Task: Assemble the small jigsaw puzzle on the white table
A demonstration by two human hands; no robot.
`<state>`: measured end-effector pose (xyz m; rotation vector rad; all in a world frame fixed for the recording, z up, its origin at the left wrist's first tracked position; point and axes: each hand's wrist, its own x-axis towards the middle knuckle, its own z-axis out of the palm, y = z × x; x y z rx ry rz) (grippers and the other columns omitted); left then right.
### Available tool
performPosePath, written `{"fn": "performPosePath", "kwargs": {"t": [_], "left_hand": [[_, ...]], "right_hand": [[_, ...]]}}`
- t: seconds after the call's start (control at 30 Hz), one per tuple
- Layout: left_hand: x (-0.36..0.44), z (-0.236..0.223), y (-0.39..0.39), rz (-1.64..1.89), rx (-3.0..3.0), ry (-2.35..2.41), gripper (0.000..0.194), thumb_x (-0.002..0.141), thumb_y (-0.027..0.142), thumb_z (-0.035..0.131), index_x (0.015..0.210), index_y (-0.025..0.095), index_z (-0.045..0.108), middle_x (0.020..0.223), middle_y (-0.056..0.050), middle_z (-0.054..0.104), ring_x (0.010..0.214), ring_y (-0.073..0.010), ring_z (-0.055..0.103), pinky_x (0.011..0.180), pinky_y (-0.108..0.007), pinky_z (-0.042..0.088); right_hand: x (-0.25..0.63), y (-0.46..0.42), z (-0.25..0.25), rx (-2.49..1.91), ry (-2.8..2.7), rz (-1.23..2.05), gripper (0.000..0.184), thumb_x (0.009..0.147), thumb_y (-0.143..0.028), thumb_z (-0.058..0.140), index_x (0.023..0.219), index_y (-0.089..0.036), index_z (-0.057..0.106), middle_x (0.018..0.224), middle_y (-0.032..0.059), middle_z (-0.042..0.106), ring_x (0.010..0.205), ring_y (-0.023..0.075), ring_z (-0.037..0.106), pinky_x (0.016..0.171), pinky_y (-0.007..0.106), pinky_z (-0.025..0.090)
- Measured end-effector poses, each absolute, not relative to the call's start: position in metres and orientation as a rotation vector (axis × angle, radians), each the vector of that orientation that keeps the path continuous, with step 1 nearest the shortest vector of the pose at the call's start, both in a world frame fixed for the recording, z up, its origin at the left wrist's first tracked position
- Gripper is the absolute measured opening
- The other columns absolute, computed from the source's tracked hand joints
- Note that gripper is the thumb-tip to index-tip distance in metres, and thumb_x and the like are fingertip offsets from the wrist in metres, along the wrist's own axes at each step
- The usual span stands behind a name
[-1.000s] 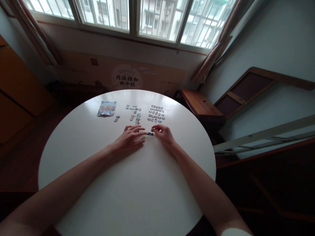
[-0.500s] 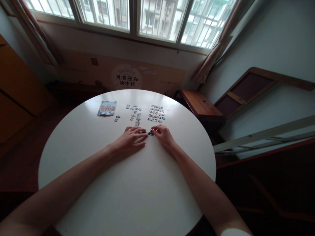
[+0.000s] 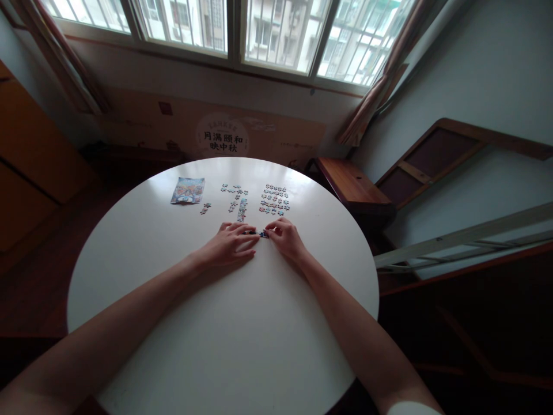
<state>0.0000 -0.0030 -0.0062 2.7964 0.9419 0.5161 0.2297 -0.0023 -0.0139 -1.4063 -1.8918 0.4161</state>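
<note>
My left hand [image 3: 234, 242] lies over a short strip of joined jigsaw pieces [image 3: 262, 234], its fingers spread and partly hiding the strip. At the strip's right end, the thumb and fingertips of my right hand [image 3: 283, 233] pinch a small jigsaw piece, mostly hidden by the fingers. Just beyond my left fingertips, a narrow column of joined pieces [image 3: 242, 210] runs away from me. Loose jigsaw pieces [image 3: 235, 190] are scattered to the left of that column. Farther right, several rows of loose pieces [image 3: 275, 199] are laid out in a block.
The round white table [image 3: 224, 334] carries everything. A picture sheet [image 3: 188, 190] lies at its far left, with a few loose pieces [image 3: 205, 208] nearby. Beyond the table's right edge stands a wooden stool or bench [image 3: 352, 180]. A window [image 3: 280, 34] spans the far wall.
My right fingers have lowered slightly, and the piece that stood up at the strip's right end now sits lower against it. My left hand has stayed in place.
</note>
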Motion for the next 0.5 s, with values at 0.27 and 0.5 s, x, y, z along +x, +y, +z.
{"fn": "performPosePath", "kwargs": {"t": [0.27,0.5], "left_hand": [[0.0000,-0.0064,-0.0027,0.535,2.789,0.936,0.040,0.091,0.049,0.050,0.127,0.034,0.059,0.138,-0.004,0.054,0.127,-0.0279,0.045,0.104,-0.046,0.028],[0.0003,-0.0064,-0.0030,0.519,2.785,0.949,0.040,0.092,0.050,0.049,0.127,0.034,0.059,0.139,-0.004,0.054,0.127,-0.0278,0.045,0.104,-0.045,0.028]], "right_hand": [[0.2292,-0.0024,-0.0121,-1.417,-1.911,0.408,0.009,0.079,-0.017,0.066,0.081,-0.021,0.074,0.079,0.0018,0.063,0.068,0.0125,0.056,0.072,0.027,0.046],[0.2288,-0.0032,-0.0116,-1.443,-1.913,0.396,0.010,0.079,-0.016,0.065,0.082,-0.021,0.074,0.079,0.0023,0.063,0.070,0.0133,0.057,0.072,0.027,0.045]]}}
